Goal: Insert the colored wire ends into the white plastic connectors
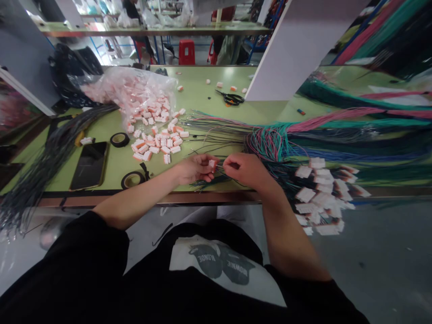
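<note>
Left hand (194,168) grips one white connector (212,164) at table (209,96) front edge; right hand (245,170), at 3 o'clock, pinches thin wires (219,173). Two tape rolls (132,179), one phone (90,164) at 9 o'clock; one scissors (231,97) at 12 o'clock
</note>
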Demonstrator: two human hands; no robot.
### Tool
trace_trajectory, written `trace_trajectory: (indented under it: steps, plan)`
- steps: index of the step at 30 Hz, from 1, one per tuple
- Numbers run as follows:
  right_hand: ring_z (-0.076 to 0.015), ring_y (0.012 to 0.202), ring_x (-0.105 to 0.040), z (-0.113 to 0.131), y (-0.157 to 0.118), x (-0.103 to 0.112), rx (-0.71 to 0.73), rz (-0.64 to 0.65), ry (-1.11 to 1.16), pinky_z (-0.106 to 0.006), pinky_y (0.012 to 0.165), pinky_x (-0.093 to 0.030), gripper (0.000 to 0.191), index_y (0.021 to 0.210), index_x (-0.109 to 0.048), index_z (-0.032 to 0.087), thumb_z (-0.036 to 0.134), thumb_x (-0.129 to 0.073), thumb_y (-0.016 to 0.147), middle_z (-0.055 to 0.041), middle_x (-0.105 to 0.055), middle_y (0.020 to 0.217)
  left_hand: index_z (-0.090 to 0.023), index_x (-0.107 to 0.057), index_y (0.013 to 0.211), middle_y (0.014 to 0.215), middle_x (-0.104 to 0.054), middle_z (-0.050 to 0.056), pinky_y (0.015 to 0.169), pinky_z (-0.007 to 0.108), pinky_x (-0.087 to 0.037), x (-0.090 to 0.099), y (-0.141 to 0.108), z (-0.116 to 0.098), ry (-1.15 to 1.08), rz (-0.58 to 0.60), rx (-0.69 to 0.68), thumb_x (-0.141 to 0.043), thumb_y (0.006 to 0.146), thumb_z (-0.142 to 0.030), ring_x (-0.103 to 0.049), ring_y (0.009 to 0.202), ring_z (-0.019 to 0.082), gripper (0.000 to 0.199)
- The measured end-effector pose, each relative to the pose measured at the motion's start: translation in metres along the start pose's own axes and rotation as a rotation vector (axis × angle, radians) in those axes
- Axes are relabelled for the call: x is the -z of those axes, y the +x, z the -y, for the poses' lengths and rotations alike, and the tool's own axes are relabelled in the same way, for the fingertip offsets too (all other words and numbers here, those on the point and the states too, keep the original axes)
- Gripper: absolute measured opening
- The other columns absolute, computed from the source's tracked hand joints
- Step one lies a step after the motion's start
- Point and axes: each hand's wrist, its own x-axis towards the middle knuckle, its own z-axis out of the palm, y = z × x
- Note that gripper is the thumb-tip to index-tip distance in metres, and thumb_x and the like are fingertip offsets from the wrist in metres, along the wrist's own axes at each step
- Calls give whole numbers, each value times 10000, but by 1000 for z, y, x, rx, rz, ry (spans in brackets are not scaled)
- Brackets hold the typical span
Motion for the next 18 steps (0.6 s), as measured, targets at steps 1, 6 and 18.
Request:
trace_trajectory:
  steps: [1, 6, 18]
  plan:
    - [-112, 523, -452, 1, 0, 0, -5, 8, -7, -235, 523, -281, 165, 577, -589, 183, 225, -456, 666, -5, -561, 547, -122, -519, 956, 636, -574, -26, 480, 173, -455, 0, 0, 0, 0, -3, -1, -607, 741, -43, -583, 513, 69, 245]
    - [-108, 506, -431, 4, 0, 1, -34, 33, -15, -237, 518, -265, 180, 566, -579, 184, 230, -445, 677, 3, -539, 518, -123, -515, 963, 642, -578, -23, 486, 181, -459, -2, -1, 1, 23, -22, -7, -596, 747, -41, -580, 506, 69, 245]
    - [-109, 547, -434, 17, 2, -15, -111, 14, -37, -233, 528, -257, 207, 634, -592, 168, 246, -436, 745, -20, -589, 605, -94, -527, 909, 593, -576, -32, 473, 179, -444, -14, -5, 1, 82, -129, -19, -615, 747, -68, -553, 460, 55, 186]
